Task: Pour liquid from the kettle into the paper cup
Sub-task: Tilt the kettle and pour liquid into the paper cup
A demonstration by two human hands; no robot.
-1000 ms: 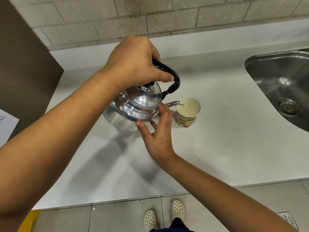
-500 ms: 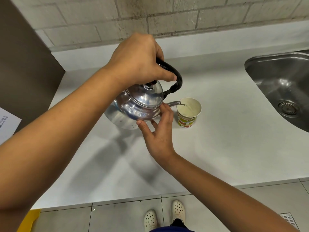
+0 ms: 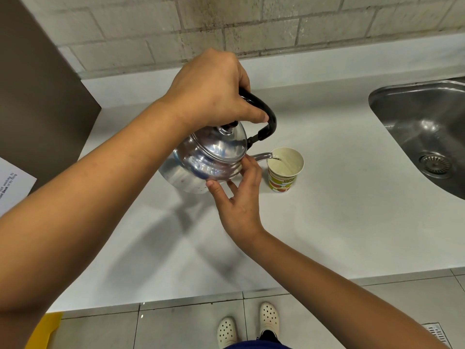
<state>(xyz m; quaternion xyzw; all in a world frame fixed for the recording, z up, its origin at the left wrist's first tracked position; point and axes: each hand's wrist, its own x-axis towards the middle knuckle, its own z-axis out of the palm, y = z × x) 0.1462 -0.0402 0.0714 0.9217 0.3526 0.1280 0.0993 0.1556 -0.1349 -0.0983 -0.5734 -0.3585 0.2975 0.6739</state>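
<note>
While you pour: kettle (image 3: 208,159) tilted, spout over paper cup (image 3: 284,170).
L hand (image 3: 211,91): fingers wrapped round handle.
R hand (image 3: 241,197): fingers (image 3: 247,163) spread, touching kettle's side, holding nothing.
Cup: on bench (image 3: 327,222).

Bare forearms, no sleeves, cream perforated clogs (image 3: 248,328), dark blue garment (image 3: 254,345)

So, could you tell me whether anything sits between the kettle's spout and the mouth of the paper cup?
Nothing visible does. The kettle is tilted with its spout tip at the open rim of the paper cup, and a thin stream runs into it. The right hand touches the kettle's body, beside the cup.
</note>
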